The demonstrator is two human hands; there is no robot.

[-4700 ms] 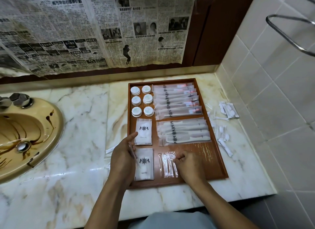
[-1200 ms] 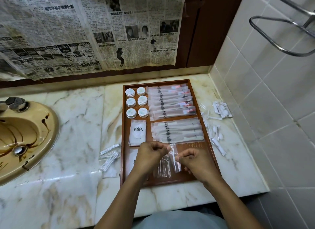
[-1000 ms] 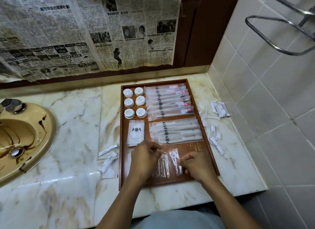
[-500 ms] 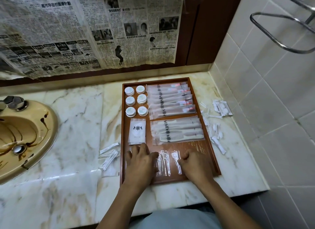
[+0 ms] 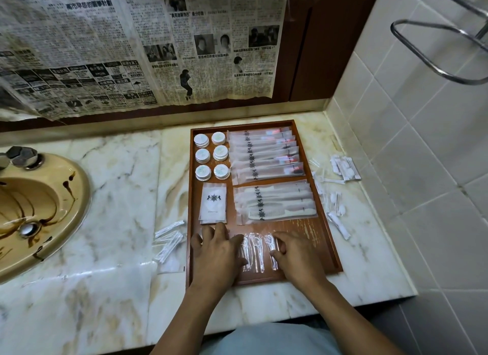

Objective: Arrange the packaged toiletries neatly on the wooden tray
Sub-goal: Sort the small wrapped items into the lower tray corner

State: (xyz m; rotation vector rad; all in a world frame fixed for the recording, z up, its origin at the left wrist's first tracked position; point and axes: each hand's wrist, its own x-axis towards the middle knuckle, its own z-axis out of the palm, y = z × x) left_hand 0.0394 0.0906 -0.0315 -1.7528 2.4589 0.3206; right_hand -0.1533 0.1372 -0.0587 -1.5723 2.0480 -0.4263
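Note:
The wooden tray lies on the marble counter. It holds several round white containers, toothbrush packets, comb packets and a white sachet. Small clear packets lie side by side at the tray's front. My left hand lies flat on the tray's front left, fingers straight, just left of the clear packets, hiding what is under it. My right hand rests to their right with curled fingers, its thumb and forefinger pinching the rightmost clear packet.
Loose small packets lie on the counter left of the tray and along its right side. A tan sink with a tap is at left. Newspaper hangs behind; a tiled wall with a metal rail stands at right.
Both hands held a clear packet above the tray, then lowered it. It now lies beside the other clear packets, and my left hand has flattened onto the tray's front left.

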